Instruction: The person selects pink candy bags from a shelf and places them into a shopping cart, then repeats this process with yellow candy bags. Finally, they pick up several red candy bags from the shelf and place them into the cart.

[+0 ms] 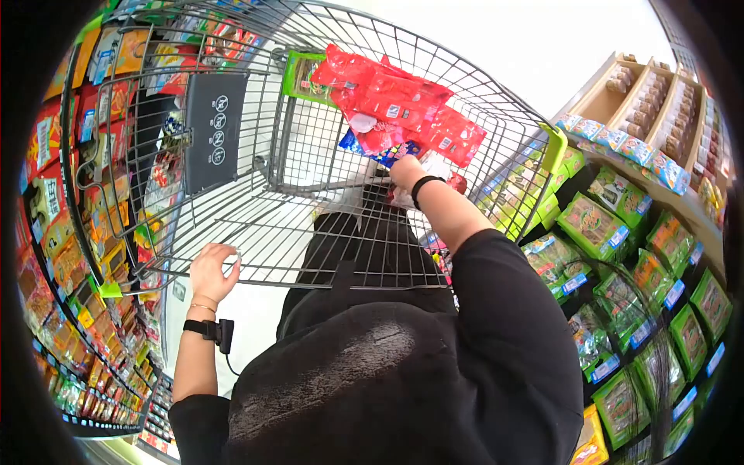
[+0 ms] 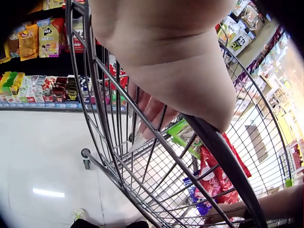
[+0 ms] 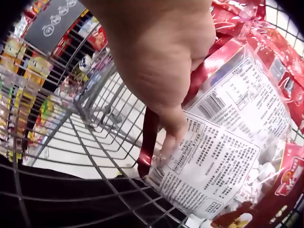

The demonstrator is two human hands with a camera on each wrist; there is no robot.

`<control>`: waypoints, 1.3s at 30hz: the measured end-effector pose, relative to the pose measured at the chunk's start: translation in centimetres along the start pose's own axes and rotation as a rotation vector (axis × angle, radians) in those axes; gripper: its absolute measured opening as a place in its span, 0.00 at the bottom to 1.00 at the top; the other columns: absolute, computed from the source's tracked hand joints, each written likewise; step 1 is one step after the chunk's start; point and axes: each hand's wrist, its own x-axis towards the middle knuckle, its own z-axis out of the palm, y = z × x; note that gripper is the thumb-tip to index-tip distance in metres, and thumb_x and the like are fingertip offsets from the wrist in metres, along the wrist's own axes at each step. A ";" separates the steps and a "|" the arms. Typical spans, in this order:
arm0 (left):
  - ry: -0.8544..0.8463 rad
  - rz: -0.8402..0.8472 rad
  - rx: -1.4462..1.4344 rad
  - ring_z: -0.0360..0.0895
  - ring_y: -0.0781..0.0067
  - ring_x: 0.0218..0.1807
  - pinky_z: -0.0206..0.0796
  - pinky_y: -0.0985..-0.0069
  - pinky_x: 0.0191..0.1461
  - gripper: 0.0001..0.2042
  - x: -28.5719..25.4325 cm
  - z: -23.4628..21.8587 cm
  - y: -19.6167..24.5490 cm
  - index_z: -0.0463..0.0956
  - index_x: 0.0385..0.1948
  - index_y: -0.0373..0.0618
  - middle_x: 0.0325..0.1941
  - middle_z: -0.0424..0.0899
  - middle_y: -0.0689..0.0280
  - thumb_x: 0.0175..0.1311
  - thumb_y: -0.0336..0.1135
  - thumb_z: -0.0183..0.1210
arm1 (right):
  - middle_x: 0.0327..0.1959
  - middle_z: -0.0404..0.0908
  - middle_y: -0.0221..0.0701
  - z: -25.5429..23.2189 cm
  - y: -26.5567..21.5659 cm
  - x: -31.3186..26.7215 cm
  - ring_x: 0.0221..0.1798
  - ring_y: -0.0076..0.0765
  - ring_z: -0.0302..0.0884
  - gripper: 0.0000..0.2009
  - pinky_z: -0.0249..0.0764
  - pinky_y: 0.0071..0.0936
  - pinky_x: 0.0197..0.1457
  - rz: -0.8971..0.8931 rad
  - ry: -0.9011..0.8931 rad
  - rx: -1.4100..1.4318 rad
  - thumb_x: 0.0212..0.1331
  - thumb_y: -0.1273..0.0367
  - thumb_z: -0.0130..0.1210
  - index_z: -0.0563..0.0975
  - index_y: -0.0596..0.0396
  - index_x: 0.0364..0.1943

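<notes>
My right hand (image 1: 407,172) reaches down into the shopping cart (image 1: 294,186) and pinches the edge of a candy bag (image 3: 209,161). This bag is clear and red, with a white printed label and white wrapped pieces showing inside. My thumb lies against the label, while the other fingers are mostly hidden. Red packages (image 1: 395,97) are piled beyond it, and a blue packet (image 1: 360,147) lies beside the hand. At the cart's near left corner, my left hand (image 1: 213,271) rests over the rim (image 2: 228,161), its fingers hanging loosely inside the wires.
A green package (image 1: 298,76) lies in the far part of the cart. Shelves of snack packets (image 1: 77,256) line the left side. Green boxed packets (image 1: 593,225) and a wooden bin rack (image 1: 643,101) stand on the right. A grey panel (image 1: 217,132) is fixed to the cart's side.
</notes>
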 end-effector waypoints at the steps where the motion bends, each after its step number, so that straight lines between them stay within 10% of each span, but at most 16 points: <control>1: 0.009 -0.005 -0.008 0.74 0.63 0.39 0.67 0.70 0.41 0.07 0.0 0.0 -0.1 0.76 0.25 0.46 0.30 0.79 0.66 0.43 0.34 0.58 | 0.36 0.82 0.30 -0.8 1.0 -0.9 0.41 0.34 0.79 0.09 0.74 0.32 0.39 0.040 0.063 0.017 0.51 0.64 0.50 0.82 0.46 0.31; 9: 0.051 0.132 0.033 0.75 0.62 0.42 0.68 0.69 0.43 0.12 -1.7 0.2 -1.2 0.78 0.28 0.47 0.34 0.80 0.64 0.48 0.44 0.59 | 0.31 0.80 0.39 -3.3 3.9 -11.1 0.37 0.44 0.78 0.10 0.73 0.37 0.41 0.534 0.498 0.423 0.46 0.62 0.54 0.80 0.47 0.32; 13: -0.025 0.171 0.052 0.74 0.61 0.46 0.65 0.70 0.49 0.15 -2.3 -0.5 -2.1 0.78 0.37 0.46 0.40 0.79 0.61 0.54 0.45 0.55 | 0.28 0.79 0.40 -7.8 -5.4 -21.9 0.33 0.44 0.78 0.10 0.72 0.36 0.38 0.722 0.942 0.787 0.48 0.61 0.57 0.81 0.48 0.33; 17: -0.645 0.329 -1.144 0.61 0.67 0.63 0.53 0.70 0.63 0.32 0.4 -1.0 -2.9 0.60 0.60 0.45 0.61 0.66 0.59 0.57 0.54 0.51 | 0.27 0.79 0.40 -11.7 -17.1 -30.2 0.31 0.39 0.79 0.08 0.72 0.30 0.35 0.911 1.354 0.885 0.50 0.67 0.56 0.81 0.49 0.35; 21: -1.256 0.685 -1.397 0.50 0.56 0.68 0.41 0.54 0.68 0.48 -1.6 -7.8 7.0 0.43 0.66 0.47 0.67 0.51 0.50 0.49 0.73 0.42 | 0.26 0.79 0.33 -19.3 -30.1 -35.5 0.27 0.28 0.75 0.08 0.69 0.21 0.31 0.503 2.182 0.521 0.53 0.78 0.51 0.80 0.58 0.35; 23: -1.546 0.746 -1.637 0.53 0.55 0.67 0.48 0.54 0.66 0.47 -2.6 -8.6 11.0 0.47 0.65 0.46 0.67 0.53 0.50 0.49 0.72 0.43 | 0.28 0.80 0.34 -17.6 -34.0 -34.9 0.29 0.30 0.77 0.08 0.70 0.22 0.31 0.422 2.062 0.767 0.51 0.76 0.53 0.81 0.55 0.35; 26: -1.215 0.685 -1.712 0.71 0.57 0.54 0.66 0.60 0.56 0.30 -4.6 -8.8 14.5 0.59 0.57 0.39 0.54 0.71 0.53 0.58 0.53 0.49 | 0.45 0.77 0.28 -16.7 -39.6 -34.3 0.49 0.30 0.75 0.12 0.71 0.27 0.43 0.617 1.725 0.065 0.48 0.75 0.53 0.80 0.50 0.37; 30: -1.268 0.687 -1.597 0.76 0.62 0.47 0.72 0.68 0.48 0.21 -6.9 -6.1 16.2 0.62 0.53 0.36 0.49 0.74 0.54 0.57 0.31 0.47 | 0.50 0.74 0.29 -13.3 -44.5 -35.1 0.55 0.32 0.71 0.15 0.69 0.29 0.49 0.810 1.725 0.031 0.44 0.73 0.54 0.78 0.47 0.40; 33: -1.201 0.679 -1.335 0.76 0.58 0.46 0.71 0.65 0.50 0.23 -11.4 -6.2 18.5 0.61 0.54 0.36 0.48 0.75 0.53 0.55 0.34 0.45 | 0.51 0.74 0.34 -11.1 -49.5 -36.8 0.55 0.37 0.71 0.17 0.67 0.35 0.53 0.846 1.711 0.339 0.43 0.73 0.57 0.77 0.53 0.42; 35: -1.285 0.789 -1.223 0.72 0.59 0.52 0.66 0.65 0.56 0.26 -14.2 -6.0 20.4 0.58 0.57 0.38 0.51 0.72 0.54 0.52 0.33 0.46 | 0.52 0.73 0.38 -8.1 -53.1 -37.9 0.55 0.42 0.69 0.20 0.65 0.37 0.56 0.873 1.786 0.523 0.40 0.73 0.58 0.76 0.54 0.44; 39: -1.482 0.859 -1.030 0.72 0.61 0.52 0.65 0.66 0.57 0.29 -19.8 -3.1 22.5 0.59 0.57 0.36 0.51 0.73 0.56 0.46 0.29 0.50 | 0.48 0.68 0.40 -2.5 -59.5 -40.4 0.55 0.42 0.65 0.25 0.63 0.35 0.57 1.618 2.287 0.556 0.41 0.72 0.62 0.71 0.55 0.49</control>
